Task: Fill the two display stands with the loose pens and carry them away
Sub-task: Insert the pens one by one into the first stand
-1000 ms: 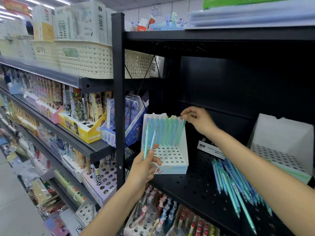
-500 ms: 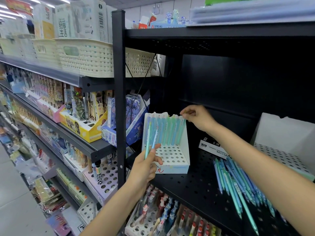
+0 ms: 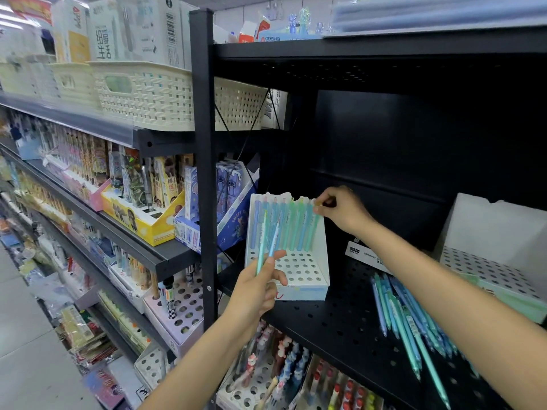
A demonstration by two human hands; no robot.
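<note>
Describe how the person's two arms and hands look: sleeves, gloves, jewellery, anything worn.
Both forearms are bare as far as the frame shows, with no sleeve reaching into view. The left hand and the right hand wear no gloves. No ring, watch or bracelet shows on either wrist or on the fingers that can be seen. Nails look short and unpainted, though they are small in this view.

A black metal shelving unit stands in a shop aisle, its perforated shelf dark beneath an upper deck. Left of its upright post, long shelves carry cream woven baskets and boxed stationery. Below them lies a pale tiled floor. Ceiling strip lights glow above the baskets.
</note>
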